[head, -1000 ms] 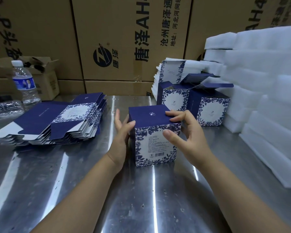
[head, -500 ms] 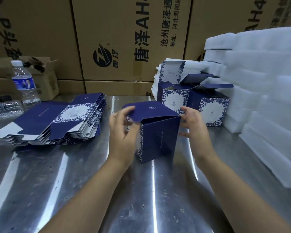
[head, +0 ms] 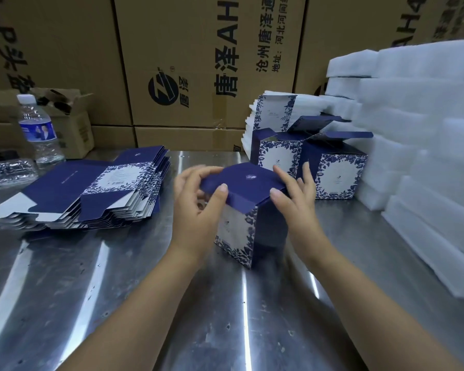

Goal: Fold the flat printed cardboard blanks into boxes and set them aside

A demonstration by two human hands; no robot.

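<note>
Frame centre: we hold the upright box [head: 239,231] on the bench [head: 118,290], left hand [head: 196,210] and right hand [head: 296,207] each pinching its navy top flap [head: 244,180].

the left hand [head: 196,207] is covering the upper left corner of the box [head: 236,231], and its fingers [head: 193,175] are smearing into a blur, so how they are lying on the lid is not clear. the right hand [head: 295,207] is hiding most of the box's dark right face and the foot of the folded boxes [head: 335,170] behind it. small print on the box is showing only as smudges. in the stack of blanks [head: 91,191] only the top sheet is showing whole. the bottle [head: 38,129] label is too small to read. the brown cartons [head: 198,62] are running off the top edge, the foam slabs [head: 426,135] off the right — and a clear plastic thing [head: 3,170] off the left.
</note>
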